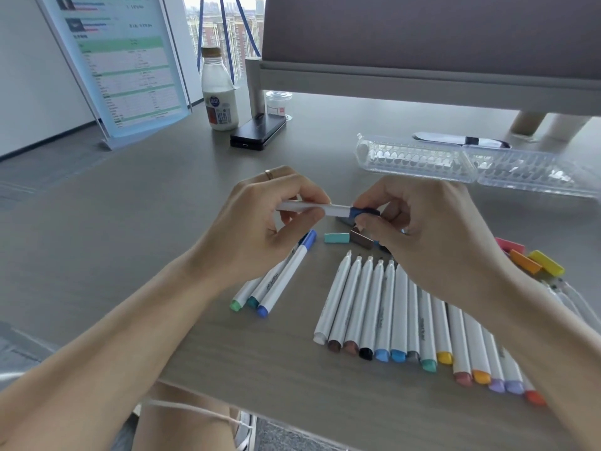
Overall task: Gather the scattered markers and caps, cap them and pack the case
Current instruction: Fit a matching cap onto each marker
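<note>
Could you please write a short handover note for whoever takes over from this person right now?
Left hand grips a marker; right hand pinches a blue cap at its tip, seating unclear.
Three markers lie set aside at left, one visibly capped.
A row of uncapped markers lies at right; loose caps lie beyond it.
The case lies open at the back, no markers visible inside.
Left to do: finish this cap, cap the row, pack the case.
</note>
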`<state>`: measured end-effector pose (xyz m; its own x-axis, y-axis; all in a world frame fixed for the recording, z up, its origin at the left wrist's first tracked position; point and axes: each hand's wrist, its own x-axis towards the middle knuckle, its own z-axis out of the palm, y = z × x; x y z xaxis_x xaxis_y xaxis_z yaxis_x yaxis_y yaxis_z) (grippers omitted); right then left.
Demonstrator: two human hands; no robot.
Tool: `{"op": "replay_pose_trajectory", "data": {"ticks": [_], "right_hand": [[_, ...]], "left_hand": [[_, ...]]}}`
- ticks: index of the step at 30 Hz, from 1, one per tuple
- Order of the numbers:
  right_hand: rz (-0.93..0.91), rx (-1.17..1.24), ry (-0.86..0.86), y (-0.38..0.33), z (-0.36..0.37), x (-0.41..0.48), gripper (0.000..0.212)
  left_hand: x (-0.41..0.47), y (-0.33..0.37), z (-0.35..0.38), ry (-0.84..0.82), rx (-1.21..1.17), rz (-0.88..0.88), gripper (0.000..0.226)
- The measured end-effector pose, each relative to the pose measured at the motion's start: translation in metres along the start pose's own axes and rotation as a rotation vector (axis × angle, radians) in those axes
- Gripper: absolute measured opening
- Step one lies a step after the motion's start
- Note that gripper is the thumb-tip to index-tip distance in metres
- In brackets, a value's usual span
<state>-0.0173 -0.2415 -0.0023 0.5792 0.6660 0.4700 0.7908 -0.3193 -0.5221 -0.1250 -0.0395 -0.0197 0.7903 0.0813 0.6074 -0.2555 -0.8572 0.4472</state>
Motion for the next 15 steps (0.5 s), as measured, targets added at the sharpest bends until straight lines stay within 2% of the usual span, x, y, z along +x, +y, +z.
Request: {"op": "replay_pose_trajectory", "data": {"ticks": [3, 7, 10, 15], "right_hand": [[-0.008, -0.003, 0.004, -0.002, -0.002, 0.0, 0.016], [0.04, 0.006, -0.029, -0.002, -0.001, 0.0, 0.013], [0.127, 0.093, 0.015, 0.001, -0.003, 0.002, 0.015], [0.201, 0.112, 0.06, 0.006, -0.007, 0.002, 0.021]], "left_hand": [[0.008, 0.018, -0.017, -0.065, 0.127, -0.006, 0.006], [0.019, 0.043, -0.034, -0.356, 0.291, -0.228, 0.022], [0.015, 0.049, -0.03, -0.532, 0.362, -0.356, 0.03], [0.003, 0.046, -0.019, -0.57, 0.454, -0.429, 0.03]]}}
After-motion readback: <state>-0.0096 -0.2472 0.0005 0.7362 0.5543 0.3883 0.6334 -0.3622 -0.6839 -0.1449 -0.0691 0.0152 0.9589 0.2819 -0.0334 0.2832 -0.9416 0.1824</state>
